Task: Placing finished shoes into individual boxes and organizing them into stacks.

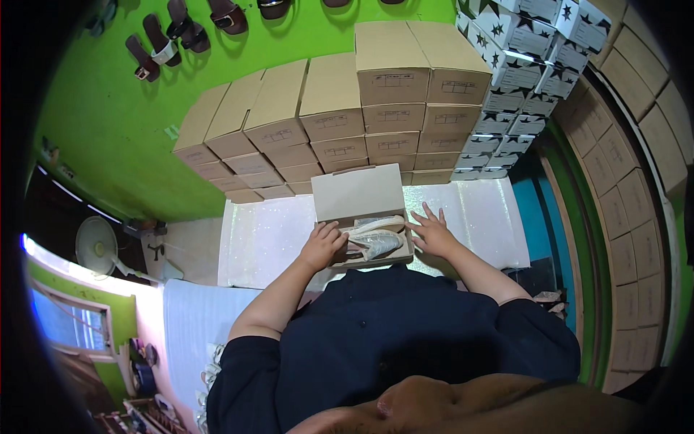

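Observation:
An open shoebox sits before me on a table with a shiny white cover. Its lid stands raised on the far side, pale inside. In the box lies light-coloured footwear that looks wrapped in clear plastic. My left hand grips the box's left side, fingers bent over the rim near the footwear; their tips are partly hidden. Spread fingers mark my right hand at the right side, its thumb at the box's edge and its other fingers above the table cover.
Brown cardboard boxes are stacked along the table's far side. White boxes with black stars rise at the far right. Sandals hang on the green wall. A fan stands at left, and more brown boxes line the right.

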{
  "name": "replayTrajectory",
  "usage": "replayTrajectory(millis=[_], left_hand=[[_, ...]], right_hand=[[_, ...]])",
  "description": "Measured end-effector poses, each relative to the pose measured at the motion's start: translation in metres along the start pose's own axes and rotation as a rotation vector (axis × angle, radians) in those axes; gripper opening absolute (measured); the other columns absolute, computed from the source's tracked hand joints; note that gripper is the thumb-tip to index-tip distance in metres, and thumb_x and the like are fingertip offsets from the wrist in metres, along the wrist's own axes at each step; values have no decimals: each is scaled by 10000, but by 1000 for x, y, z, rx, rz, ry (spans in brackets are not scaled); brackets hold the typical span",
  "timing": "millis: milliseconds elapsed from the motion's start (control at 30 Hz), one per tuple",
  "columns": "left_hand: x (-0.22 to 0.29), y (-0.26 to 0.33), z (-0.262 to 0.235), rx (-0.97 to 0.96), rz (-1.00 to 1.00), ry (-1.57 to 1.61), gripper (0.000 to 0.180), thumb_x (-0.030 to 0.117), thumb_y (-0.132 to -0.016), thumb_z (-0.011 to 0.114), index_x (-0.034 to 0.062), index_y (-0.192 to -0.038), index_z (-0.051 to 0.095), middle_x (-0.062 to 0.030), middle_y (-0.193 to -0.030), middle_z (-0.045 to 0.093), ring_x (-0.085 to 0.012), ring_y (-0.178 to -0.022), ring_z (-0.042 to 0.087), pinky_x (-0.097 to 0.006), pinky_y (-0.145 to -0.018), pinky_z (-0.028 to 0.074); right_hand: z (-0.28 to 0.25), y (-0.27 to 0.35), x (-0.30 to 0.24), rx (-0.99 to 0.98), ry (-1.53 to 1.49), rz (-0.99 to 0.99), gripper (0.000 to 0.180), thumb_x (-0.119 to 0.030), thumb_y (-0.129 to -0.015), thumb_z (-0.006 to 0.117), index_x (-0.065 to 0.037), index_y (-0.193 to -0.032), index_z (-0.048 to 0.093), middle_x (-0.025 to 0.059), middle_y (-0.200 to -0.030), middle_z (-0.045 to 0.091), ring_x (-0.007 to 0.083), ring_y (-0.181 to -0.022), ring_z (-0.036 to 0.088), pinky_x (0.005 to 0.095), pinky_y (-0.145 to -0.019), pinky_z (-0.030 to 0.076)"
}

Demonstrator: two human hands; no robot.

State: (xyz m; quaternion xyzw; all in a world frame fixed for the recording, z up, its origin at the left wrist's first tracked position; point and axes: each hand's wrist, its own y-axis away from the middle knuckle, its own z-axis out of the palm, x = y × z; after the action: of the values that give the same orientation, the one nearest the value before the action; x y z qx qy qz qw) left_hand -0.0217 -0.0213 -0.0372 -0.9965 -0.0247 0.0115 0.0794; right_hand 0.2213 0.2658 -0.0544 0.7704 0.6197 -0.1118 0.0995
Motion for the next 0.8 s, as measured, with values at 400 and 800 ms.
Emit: replayTrajectory(millis=[400,800], left_hand=[[4,-8,22,31,-284,167,268,278,-739,770,190,-989,737,-28,-1004,659,-259,-1226,529,-600,-1124,269],[11,-14,48,-78,-296,55,103,247,-733,720,166,-790,748,-23,-937,695,-273,-1203,544,-601,-1136,248]], right_hand=[[5,0,-6,-16,-41,50,513,-326,-883,661,-289,-1386,564,83,-1522,440,392,-1498,181,724,-1134,110],[11,-6,-17,-86,-10,83,557,-427,-891,636,-288,-1419,529,95,-1539,416,375,-1504,172,720,-1137,102]])
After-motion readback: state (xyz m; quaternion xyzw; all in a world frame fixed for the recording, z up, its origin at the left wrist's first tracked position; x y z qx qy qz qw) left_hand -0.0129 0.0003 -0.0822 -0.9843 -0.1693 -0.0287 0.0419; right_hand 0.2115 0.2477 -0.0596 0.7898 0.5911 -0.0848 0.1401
